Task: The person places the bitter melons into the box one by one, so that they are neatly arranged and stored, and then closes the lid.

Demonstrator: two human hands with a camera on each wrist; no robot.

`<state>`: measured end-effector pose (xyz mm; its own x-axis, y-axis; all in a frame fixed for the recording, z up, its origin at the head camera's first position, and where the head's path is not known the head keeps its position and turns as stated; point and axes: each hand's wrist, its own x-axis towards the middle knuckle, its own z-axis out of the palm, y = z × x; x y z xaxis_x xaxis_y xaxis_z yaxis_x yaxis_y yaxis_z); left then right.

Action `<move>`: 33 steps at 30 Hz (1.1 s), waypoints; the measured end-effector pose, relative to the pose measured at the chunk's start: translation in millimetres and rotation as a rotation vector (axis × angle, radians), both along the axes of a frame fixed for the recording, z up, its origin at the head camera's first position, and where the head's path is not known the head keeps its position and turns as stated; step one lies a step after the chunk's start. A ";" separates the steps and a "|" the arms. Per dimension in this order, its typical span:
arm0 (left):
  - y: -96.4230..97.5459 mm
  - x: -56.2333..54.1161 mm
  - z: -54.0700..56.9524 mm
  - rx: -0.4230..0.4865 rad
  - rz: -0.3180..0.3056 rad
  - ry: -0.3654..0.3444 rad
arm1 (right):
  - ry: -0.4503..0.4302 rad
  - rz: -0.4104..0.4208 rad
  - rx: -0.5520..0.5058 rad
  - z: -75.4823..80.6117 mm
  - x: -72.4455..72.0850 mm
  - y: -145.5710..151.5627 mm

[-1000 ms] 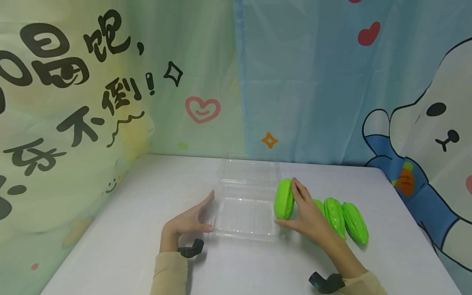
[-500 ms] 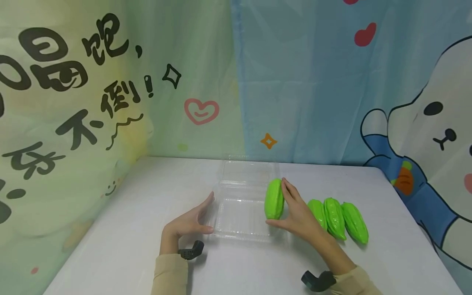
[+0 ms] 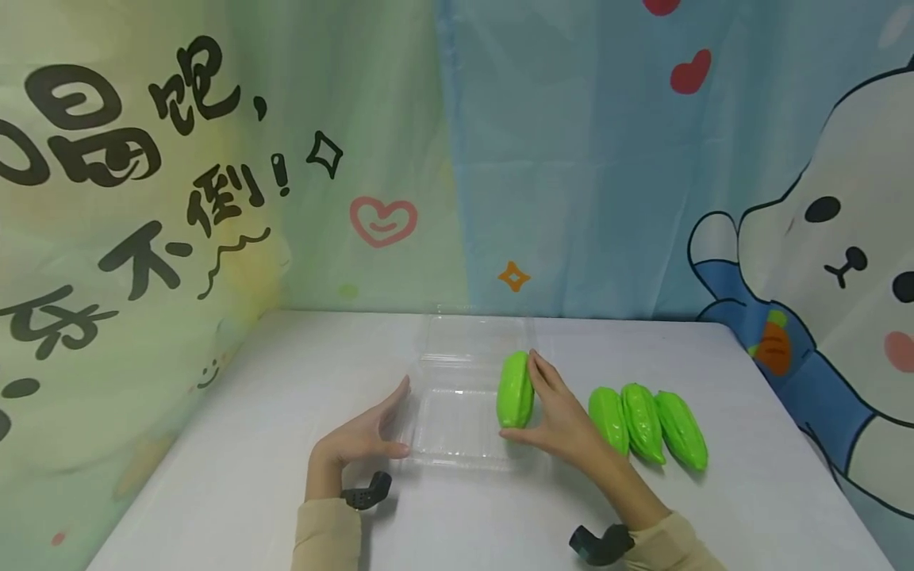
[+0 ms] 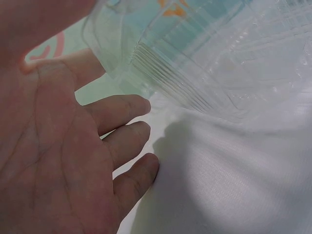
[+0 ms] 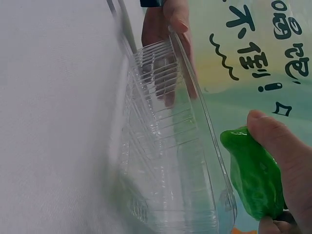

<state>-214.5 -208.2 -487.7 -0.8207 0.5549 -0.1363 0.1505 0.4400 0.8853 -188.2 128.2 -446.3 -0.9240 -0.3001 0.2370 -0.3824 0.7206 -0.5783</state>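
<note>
A glossy, green, elongated toy vegetable (image 3: 514,392) is pinched between the thumb and fingers of my right hand (image 3: 560,420), over the right part of a clear plastic clamshell box (image 3: 450,432). In the right wrist view the green toy vegetable (image 5: 256,178) looks lumpy and tapered, held above the box's rim (image 5: 207,131). The box lies with its lid (image 3: 467,337) folded back behind. My left hand (image 3: 360,436) stays at the box's left side, thumb and fingers spread; in the left wrist view its fingers (image 4: 122,109) are nearly straight beside the box's ribbed wall (image 4: 170,80).
Three more green toy vegetables (image 3: 643,424) lie side by side on the white table (image 3: 457,519), right of my right hand. A printed curtain (image 3: 557,159) hangs behind the table's back edge. Dark wrist cameras (image 3: 603,546) are strapped to both wrists.
My right hand has carried the green toy vegetable leftward, from the box's right edge to over its right part. My left hand has stayed beside the box. The head view has shifted slightly.
</note>
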 end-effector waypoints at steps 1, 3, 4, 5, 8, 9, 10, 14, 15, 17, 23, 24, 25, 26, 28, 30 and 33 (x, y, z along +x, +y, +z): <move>-0.3 0.7 -0.2 -0.003 0.002 -0.001 | 0.005 0.003 -0.002 -0.2 0.0 -1.0; -0.4 1.5 -0.6 -0.003 0.002 -0.002 | 0.016 0.005 -0.001 -0.9 -0.1 -2.8; -0.2 1.6 -0.8 -0.006 0.002 0.000 | 0.021 0.006 0.000 -1.4 -0.2 -3.5; 0.2 1.7 -0.7 -0.008 0.001 0.002 | 0.025 0.008 -0.001 -1.9 -0.3 -4.1; 0.6 1.4 -0.5 -0.018 0.001 0.005 | 0.028 0.014 -0.001 -3.7 -1.0 -5.7; 0.7 1.4 -0.2 -0.021 0.002 0.006 | 0.027 0.016 -0.005 -4.1 -1.2 -6.3; 0.8 1.3 0.2 -0.023 0.002 0.006 | 0.026 0.018 -0.005 -4.6 -1.5 -6.8; 0.2 0.9 0.5 -0.026 0.000 0.011 | 0.024 0.021 -0.012 -5.5 -2.9 -9.1; 0.2 0.8 0.5 -0.026 0.000 0.013 | 0.025 0.024 -0.013 -5.6 -3.3 -9.7; 0.3 0.4 0.3 -0.025 -0.001 0.016 | 0.023 0.030 -0.012 -6.3 -4.4 -10.9; 1.4 0.9 0.7 -0.016 -0.006 0.006 | -0.014 0.047 0.003 -8.8 -6.4 -15.3; 1.6 1.3 1.0 -0.018 -0.004 0.005 | -0.020 0.047 0.003 -9.0 -6.7 -16.1; 1.6 1.6 1.3 -0.020 -0.002 0.005 | -0.026 0.046 0.005 -9.3 -6.9 -17.1; 1.6 1.8 1.5 -0.025 0.001 0.006 | -0.029 0.046 0.006 -9.7 -7.3 -18.2; 1.8 2.5 2.3 -0.036 0.008 0.010 | -0.033 0.047 0.002 -10.4 -8.0 -20.5; 1.7 2.6 2.8 -0.041 0.011 0.017 | -0.036 0.052 -0.002 -10.6 -8.6 -22.9; 1.4 2.4 3.1 -0.041 0.009 0.019 | -0.038 0.057 -0.001 -11.6 -9.5 -26.5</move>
